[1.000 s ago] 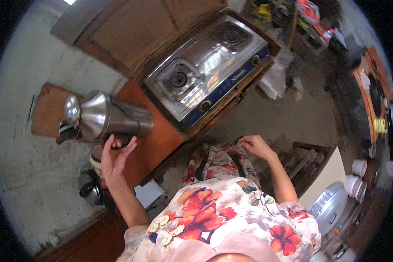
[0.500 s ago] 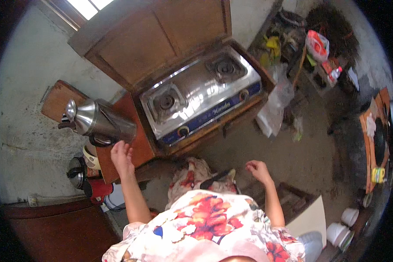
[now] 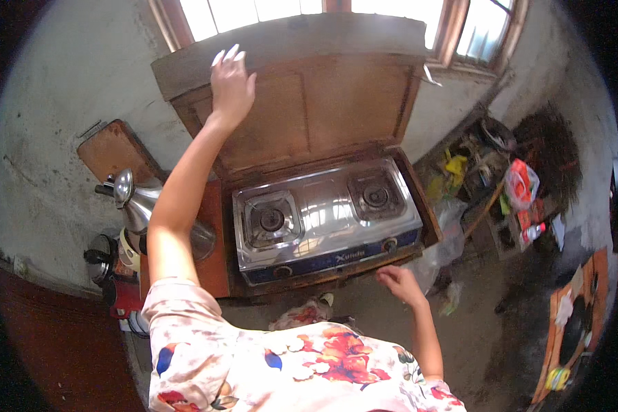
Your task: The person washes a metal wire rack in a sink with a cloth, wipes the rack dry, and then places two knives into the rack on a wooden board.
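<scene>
Head view. The left hand (image 3: 231, 81) is reaching up toward 11 o'clock, fingers spread and open, its palm lying at the upper left corner of the raised wooden lid (image 3: 302, 103); whether the fingers are gripping the edge cannot be told. The lid is standing tilted back against the window frame (image 3: 453, 27), a flat brown board with a paler top edge and a recessed inner panel. Below it, at the centre, a two-burner gas stove (image 3: 326, 220) is sitting inside a wooden case (image 3: 216, 226); its top is polished, reflective steel with two round burners in square wells, and its front strip is dark blue with two knobs. The right hand (image 3: 398, 283) is hovering at 5 o'clock just beyond the stove's front right corner, fingers loosely curled, holding nothing and touching nothing. The two hands are lying well apart. At 9 o'clock a shiny metal kettle (image 3: 141, 206) with a conical body is standing on the case's left ledge, partly hidden by the forearm, with a dark pot (image 3: 99, 257) lower beside it. A wooden board (image 3: 113, 147) is leaning on the rough plastered wall (image 3: 62, 103). Open dirt floor (image 3: 487, 323) is spreading toward 4 o'clock; cluttered bags and bottles (image 3: 522, 199) are crowding 3 o'clock.
</scene>
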{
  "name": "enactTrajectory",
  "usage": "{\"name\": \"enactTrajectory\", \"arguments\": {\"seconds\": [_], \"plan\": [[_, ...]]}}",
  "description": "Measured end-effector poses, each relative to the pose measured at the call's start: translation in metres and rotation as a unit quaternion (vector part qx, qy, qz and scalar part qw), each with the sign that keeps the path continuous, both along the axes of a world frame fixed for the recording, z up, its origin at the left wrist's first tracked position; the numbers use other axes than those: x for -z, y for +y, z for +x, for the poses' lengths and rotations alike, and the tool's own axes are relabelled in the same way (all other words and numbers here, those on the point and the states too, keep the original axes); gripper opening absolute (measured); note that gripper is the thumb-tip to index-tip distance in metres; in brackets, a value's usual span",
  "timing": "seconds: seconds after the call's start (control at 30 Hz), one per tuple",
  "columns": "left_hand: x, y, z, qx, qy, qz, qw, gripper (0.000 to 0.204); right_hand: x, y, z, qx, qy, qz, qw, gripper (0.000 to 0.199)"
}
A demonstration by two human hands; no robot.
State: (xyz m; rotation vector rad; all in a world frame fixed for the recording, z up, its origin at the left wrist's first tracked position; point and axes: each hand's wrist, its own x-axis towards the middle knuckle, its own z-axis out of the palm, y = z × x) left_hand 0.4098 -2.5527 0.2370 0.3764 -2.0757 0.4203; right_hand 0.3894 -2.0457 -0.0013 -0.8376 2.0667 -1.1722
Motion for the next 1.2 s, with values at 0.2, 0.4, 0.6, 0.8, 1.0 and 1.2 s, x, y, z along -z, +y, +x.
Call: {"name": "enactTrajectory", "arguments": {"seconds": [0.2,0.4,0.6,0.8,1.0,1.2], "plan": [[-0.060,-0.050,-0.068,-0.212,-0.249,0.020,0.945,0.047,-0.011,-0.008,-0.039,0.019,0.039,0.017,0.999,0.019],[-0.069,-0.065,-0.055,-0.191,-0.231,-0.039,0.953,0.041,-0.005,-0.024,-0.094,0.003,0.085,0.003,0.996,0.019],[-0.047,0.005,-0.087,-0.082,-0.032,-0.063,0.994,0.024,-0.061,-0.037,-0.228,0.096,-0.150,-0.211,0.961,0.021],[0.034,0.131,-0.191,0.256,-0.163,0.506,0.807,0.028,-0.070,-0.107,-0.410,0.161,-0.389,-0.419,0.804,0.022],[0.070,0.216,-0.356,0.306,-0.047,0.805,0.506,0.032,-0.076,-0.186,-0.524,0.103,-0.513,-0.454,0.721,0.031],[0.099,0.228,-0.454,0.278,0.088,0.881,0.372,0.019,-0.074,-0.206,-0.563,-0.142,-0.554,-0.459,0.680,0.024]]}}
